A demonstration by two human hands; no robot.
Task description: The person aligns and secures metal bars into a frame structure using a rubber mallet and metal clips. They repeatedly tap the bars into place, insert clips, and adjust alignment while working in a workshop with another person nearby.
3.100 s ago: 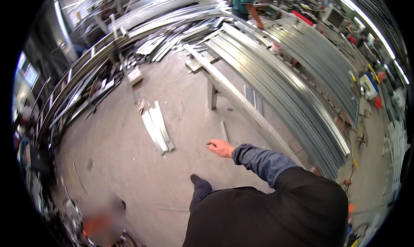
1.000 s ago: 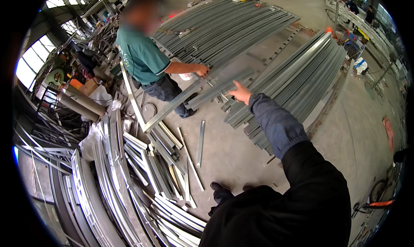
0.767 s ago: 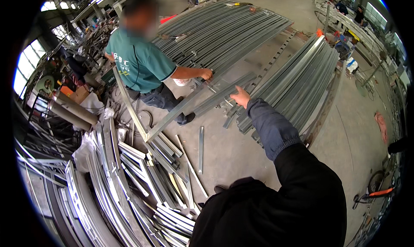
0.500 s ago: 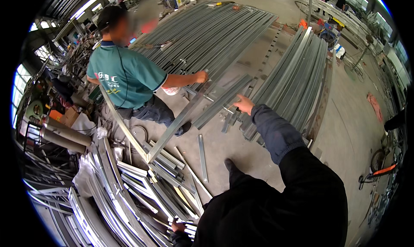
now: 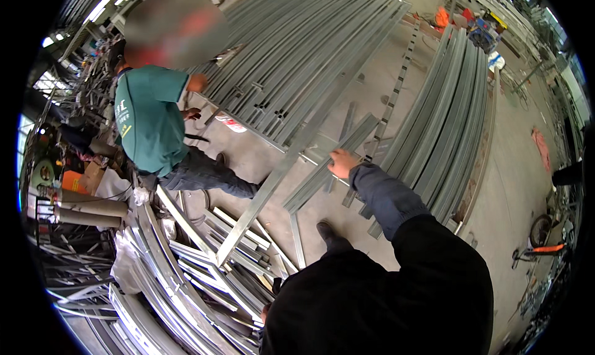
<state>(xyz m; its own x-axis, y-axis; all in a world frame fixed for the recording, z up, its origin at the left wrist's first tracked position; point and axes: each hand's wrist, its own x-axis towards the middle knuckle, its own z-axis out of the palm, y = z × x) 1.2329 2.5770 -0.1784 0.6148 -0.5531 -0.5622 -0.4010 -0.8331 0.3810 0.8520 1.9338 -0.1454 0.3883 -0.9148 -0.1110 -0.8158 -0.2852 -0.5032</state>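
Observation:
My right hand (image 5: 343,163) reaches forward at the end of an outstretched sleeved arm. Its fingers are partly spread, over or against a short bundle of grey metal tubes (image 5: 319,182); contact is hard to make out. Of my left hand (image 5: 265,313) only a sliver shows low beside my dark jacket, near a heap of loose metal profiles (image 5: 230,296); its fingers are hidden. Left of my right hand, a long flat metal bar (image 5: 273,184) slants from the profile heap up to a wide rack of long grey tubes (image 5: 310,63).
A co-worker in a green shirt (image 5: 152,116) stands at the left beside the rack. Another stack of long tubes (image 5: 434,119) lies on the right. Cardboard rolls (image 5: 87,209) and a red-and-white container (image 5: 230,122) are at the left. A pink cloth (image 5: 540,149) lies on the floor.
The co-worker has drawn their arm back from the long bar's area toward the rack's left side. My right hand has shifted slightly left and lower, and my left hand is more hidden.

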